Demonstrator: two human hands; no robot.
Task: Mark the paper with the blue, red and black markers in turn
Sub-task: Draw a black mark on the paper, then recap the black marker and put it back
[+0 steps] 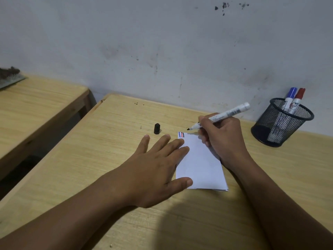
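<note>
Right hand [222, 139], right of centre: grip clenched on the uncapped black marker [219, 116], tip hovering just beyond the paper's far edge. Paper [200, 163], mid-frame on the bench [108, 159]: blue, red and black strokes at its upper-left corner. Left hand [158, 170]: flat, released, fingers pinning the paper. Black cap [157, 128] stands nearby. Mesh holder [281, 123], right: blue marker [290, 98], red marker [299, 99]. Advice: keep the sheet pinned and the tip clear of the bench; recap next.

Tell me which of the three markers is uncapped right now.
The black marker in the right hand: its tip is bare. The blue marker and red marker stand capped in the mesh cup.
</note>
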